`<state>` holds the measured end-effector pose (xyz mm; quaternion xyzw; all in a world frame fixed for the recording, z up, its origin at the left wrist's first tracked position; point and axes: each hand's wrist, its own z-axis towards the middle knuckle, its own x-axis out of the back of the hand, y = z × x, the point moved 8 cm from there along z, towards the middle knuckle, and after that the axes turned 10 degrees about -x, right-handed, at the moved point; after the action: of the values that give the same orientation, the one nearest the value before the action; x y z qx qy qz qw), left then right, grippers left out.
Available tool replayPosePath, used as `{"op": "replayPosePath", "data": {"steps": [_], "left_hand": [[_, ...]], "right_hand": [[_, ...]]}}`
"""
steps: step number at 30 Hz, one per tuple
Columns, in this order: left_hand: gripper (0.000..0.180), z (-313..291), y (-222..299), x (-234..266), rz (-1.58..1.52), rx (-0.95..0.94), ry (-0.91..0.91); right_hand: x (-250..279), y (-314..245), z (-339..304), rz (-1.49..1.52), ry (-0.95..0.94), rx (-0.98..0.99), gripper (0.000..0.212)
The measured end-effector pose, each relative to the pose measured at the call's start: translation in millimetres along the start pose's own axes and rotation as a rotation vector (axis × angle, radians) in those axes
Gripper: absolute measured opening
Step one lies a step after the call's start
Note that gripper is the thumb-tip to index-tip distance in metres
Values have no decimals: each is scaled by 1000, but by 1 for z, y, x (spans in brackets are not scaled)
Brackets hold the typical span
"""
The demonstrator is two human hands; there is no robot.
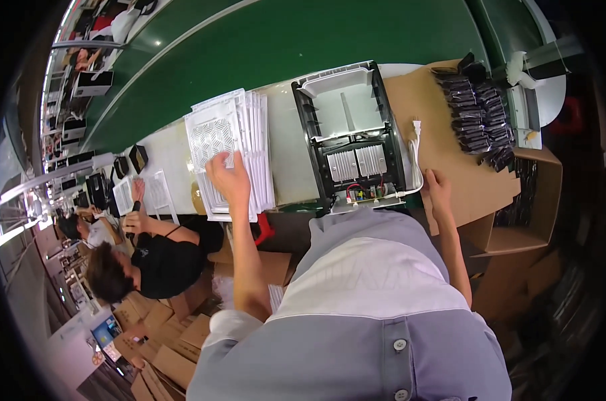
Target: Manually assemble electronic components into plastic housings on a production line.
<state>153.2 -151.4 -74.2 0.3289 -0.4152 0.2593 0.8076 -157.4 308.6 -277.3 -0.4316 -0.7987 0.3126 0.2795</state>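
Note:
My left hand (pixel 228 175) is over a stack of white plastic panels (pixel 256 154), its fingers bent and apart, with the fingertips at the patterned grille of the top panel (pixel 213 137). I cannot tell if they press on it. To the right lies an appliance housing (pixel 308 127) with a black frame and white inside. Two ribbed metal blocks (pixel 358 162) and small wired parts sit in its near half. A white power cord (pixel 415 154) with a plug runs along its right side. Next to the cord, at the cardboard edge, my right hand (pixel 439 189) is loosely bent and appears to hold nothing.
Black wrapped packets (pixel 473 110) are heaped on a flat cardboard sheet (pixel 410 93) at the right. An open carton (pixel 550 207) stands below them. Beyond the bench runs a green surface (pixel 276 43). A co-worker in black (pixel 169 264) works at the left, near stacked cartons (pixel 176 344).

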Motion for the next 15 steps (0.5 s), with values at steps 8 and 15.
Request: {"op": "replayPosePath", "data": {"steps": [8,15], "left_hand": [[31,-95,-64,-13,22,156,52],[22,-57,12,125,173,-73,187]], "right_hand": [[28,-71,4,-168,-30,128,33],[-12,-169,-45,-142,-50,359,33]]}}
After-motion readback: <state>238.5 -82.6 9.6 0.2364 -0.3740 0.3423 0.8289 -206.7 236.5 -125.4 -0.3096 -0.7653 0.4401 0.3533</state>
